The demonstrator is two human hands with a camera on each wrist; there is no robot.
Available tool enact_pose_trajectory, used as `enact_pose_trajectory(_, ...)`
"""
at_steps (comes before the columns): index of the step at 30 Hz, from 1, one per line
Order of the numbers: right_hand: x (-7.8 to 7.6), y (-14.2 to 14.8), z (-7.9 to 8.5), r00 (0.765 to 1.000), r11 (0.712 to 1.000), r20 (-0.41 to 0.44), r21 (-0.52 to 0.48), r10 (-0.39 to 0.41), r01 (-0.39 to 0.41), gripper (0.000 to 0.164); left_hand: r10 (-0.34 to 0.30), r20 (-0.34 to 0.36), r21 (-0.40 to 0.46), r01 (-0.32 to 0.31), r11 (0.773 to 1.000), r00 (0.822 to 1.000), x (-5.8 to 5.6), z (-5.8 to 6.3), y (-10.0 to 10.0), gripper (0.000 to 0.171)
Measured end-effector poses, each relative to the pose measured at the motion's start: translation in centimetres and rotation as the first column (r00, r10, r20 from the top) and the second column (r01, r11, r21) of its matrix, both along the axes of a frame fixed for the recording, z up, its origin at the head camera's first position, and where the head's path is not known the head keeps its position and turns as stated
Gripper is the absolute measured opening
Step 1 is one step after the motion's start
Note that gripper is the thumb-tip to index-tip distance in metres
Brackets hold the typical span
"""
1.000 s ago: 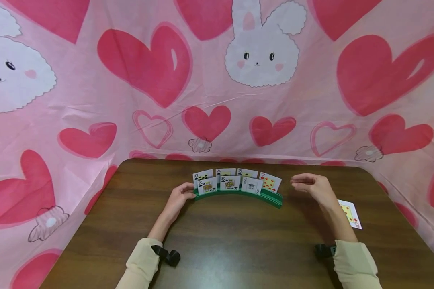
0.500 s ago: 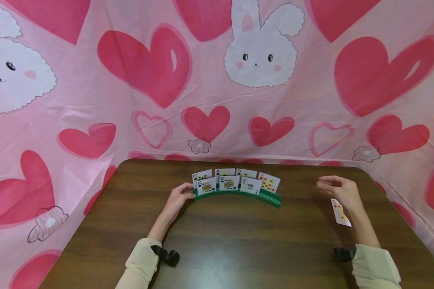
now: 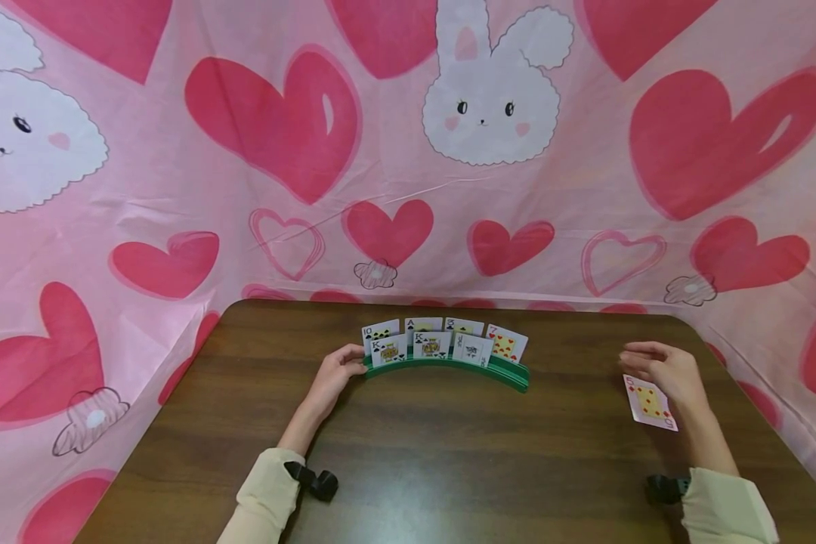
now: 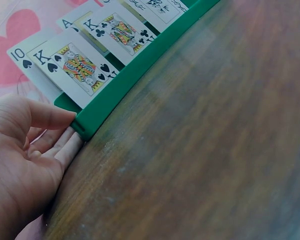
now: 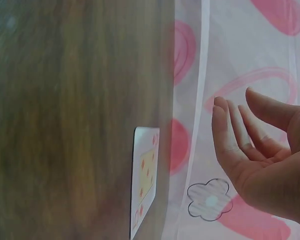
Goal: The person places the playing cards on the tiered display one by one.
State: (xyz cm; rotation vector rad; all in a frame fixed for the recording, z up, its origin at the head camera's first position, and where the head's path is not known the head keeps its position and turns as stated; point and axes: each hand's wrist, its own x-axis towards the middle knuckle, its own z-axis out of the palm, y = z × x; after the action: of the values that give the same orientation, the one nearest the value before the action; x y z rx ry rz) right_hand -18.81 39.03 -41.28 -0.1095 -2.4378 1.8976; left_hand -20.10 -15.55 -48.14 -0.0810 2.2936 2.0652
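Observation:
A curved green playing card holder (image 3: pixel 442 363) stands towards the back of the table. In its back row are a ten (image 3: pixel 381 329), an ace, a three and a seven of hearts (image 3: pixel 507 344). The front row bears the king of spades (image 4: pixel 77 70), the king of clubs (image 4: pixel 117 32) and a joker (image 3: pixel 472 350). My left hand (image 3: pixel 333 376) pinches the holder's left end between thumb and fingers. Over at the right, my right hand (image 3: pixel 673 370) hovers with loosely bent fingers and nothing in them. Face up beside and below it lies a five of diamonds (image 3: pixel 649 403).
The brown wooden table (image 3: pixel 449 461) reaches back to a pink cloth (image 3: pixel 394 174) printed with hearts and rabbits. Black wrist cameras sit at both cuffs, the left camera (image 3: pixel 321 483) and the right camera (image 3: pixel 665 489).
My right hand has moved right, from near the holder's right end to above the five of diamonds. The left hand and the cards in the holder stay put.

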Motion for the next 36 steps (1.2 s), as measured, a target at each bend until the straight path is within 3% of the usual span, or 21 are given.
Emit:
enact_pose_trajectory(5, 0.4, 0.8, -0.4, 0.998, 0.997, 0.045, -0.045, -0.053, 0.055, 0.027, -0.001, 0.007, 0.0, 0.001, 1.0, 1.0, 0.0, 0.1, 0.0, 0.028)
enact_pose_trajectory(9, 0.6, 1.4, -0.7, 0.994, 0.996, 0.061, 0.018, -0.089, 0.088, 0.007, 0.002, 0.007, 0.0, -0.002, 1.0, 1.0, 0.0, 0.0, 0.0, 0.028)
enact_pose_trajectory(12, 0.7, 1.7, -1.0, 0.991, 0.987, 0.073, 0.125, -0.115, 0.106, 0.036, -0.001, 0.002, -0.001, 0.001, 1.0, 1.0, 0.1, -0.1, -0.1, 0.027)
enact_pose_trajectory(14, 0.7, 2.0, -1.0, 0.988, 0.979, 0.089, 0.171, -0.13, 0.113, 0.047, -0.002, -0.002, -0.003, 0.002, 1.0, 1.0, 0.1, -0.2, -0.1, 0.027)
enact_pose_trajectory(26, 1.0, 3.2, -1.6, 0.985, 0.971, 0.114, 0.214, -0.133, 0.106, 0.047, -0.01, -0.011, -0.009, 0.01, 1.0, 1.0, 0.2, -0.2, -0.1, 0.026)
enact_pose_trajectory(36, 0.9, 3.6, -1.6, 0.982, 0.923, 0.144, 0.379, -0.123, 0.06, 0.06, 0.001, 0.0, -0.004, -0.001, 1.0, 1.0, 0.0, -0.3, -0.2, 0.027)
